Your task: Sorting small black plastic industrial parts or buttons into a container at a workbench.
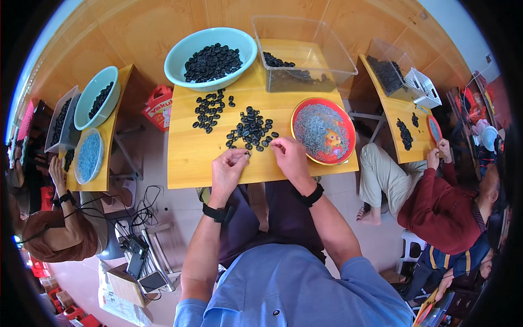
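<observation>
My left hand [229,169] is at the front of the yellow table, thumb and fingertips pinched on a small black oval piece [248,154]. To its right, my right hand [290,157] is closed, its fingertips together beside the pile; what they hold, if anything, is too small to make out. Just beyond both hands lies a loose pile of glossy black oval pieces [250,128]. A second scatter of black oval pieces [208,110] lies farther left. Right of my right hand, a red-rimmed bowl [353,126] holds many thin grey-blue pieces [318,126].
A light-blue basin [173,68] of black pieces and a clear plastic bin [302,83] stand at the table's far side. People sit at side tables: one at left [68,234], one in a dark red top [441,210] at right. Cables [144,210] hang at lower left.
</observation>
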`<state>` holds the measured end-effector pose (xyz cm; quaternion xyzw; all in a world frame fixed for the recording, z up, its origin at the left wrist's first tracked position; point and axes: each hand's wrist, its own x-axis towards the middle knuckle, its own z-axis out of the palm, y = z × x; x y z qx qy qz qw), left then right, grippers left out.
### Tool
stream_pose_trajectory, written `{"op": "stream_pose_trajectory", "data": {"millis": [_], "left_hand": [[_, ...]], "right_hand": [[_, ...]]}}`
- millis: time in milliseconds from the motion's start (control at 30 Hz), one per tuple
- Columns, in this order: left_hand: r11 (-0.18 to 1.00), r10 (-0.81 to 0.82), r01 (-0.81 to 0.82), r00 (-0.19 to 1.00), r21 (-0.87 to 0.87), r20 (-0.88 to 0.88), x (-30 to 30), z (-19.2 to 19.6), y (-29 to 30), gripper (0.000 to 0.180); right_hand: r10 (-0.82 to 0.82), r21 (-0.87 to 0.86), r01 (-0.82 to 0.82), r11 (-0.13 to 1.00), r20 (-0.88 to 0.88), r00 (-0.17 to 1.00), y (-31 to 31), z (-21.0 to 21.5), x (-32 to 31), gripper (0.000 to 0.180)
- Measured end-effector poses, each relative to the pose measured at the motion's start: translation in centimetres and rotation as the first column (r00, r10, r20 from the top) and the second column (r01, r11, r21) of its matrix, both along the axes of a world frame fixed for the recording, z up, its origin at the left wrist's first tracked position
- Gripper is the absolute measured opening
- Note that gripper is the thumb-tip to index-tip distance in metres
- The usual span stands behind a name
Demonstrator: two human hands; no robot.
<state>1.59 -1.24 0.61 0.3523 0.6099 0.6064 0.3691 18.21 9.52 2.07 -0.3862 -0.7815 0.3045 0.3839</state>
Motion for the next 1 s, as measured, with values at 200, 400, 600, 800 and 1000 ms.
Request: {"op": "stream_pose_trajectory", "data": {"millis": [200,400,600,800,1000], "left_hand": [[1.0,0.006,-0.006,1.0,0.022,0.006,0.0,-0.1,-0.1,0.016],[0.999,0.015,-0.017,0.999,0.042,0.051,0.2,-0.3,0.0,0.016],[1.0,-0.002,0.002,1.0,0.019,-0.012,0.1,-0.2,0.1,0.015],[0.998,-0.045,0.043,0.997,0.035,0.064,-0.2,-0.1,0.3,0.017],[0.998,-0.07,0.07,0.995,0.005,0.069,-0.2,0.3,0.4,0.018]], "right_hand": [[0.074,0.085,-0.098,0.992,0.246,0.966,-0.6,0.6,-2.0,0.013],[0.044,0.193,-0.126,0.973,0.383,0.923,-1.0,0.3,-1.8,0.011],[0.028,0.285,-0.139,0.948,0.362,0.932,-1.2,0.4,-1.3,0.01],[0.133,-0.298,-0.153,0.942,-0.087,0.987,-1.0,-0.2,-1.0,0.014],[-0.043,-0.708,-0.321,0.629,-0.444,0.895,-1.0,0.0,-1.0,0.021]]}}
